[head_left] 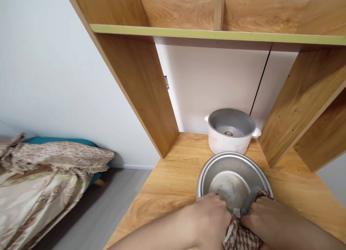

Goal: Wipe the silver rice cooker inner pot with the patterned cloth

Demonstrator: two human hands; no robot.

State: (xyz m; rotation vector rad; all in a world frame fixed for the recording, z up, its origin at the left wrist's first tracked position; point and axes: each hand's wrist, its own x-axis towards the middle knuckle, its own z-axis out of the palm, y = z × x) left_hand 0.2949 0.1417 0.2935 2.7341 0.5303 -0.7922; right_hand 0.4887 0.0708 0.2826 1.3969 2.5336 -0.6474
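Observation:
A round metal pot [229, 183] with a shiny rim stands on the wooden desk, its grey inside showing. At its near edge my left hand [209, 219] is closed on a brown and white patterned cloth [239, 237]. My right hand [263, 217] is also closed on this cloth, to the right of the left one. Part of the cloth lies over the pot's near right rim, and a small pale tag hangs between the hands. Behind the pot, a white rice cooker body [229, 143] sits with its lid off and its grey interior visible.
Wooden uprights [137, 87] flank the desk [162, 181], with a green-edged shelf [189, 33] above. A bed or sofa under a patterned blanket [54, 181] stands on the grey floor at the left. A pale wall rises behind.

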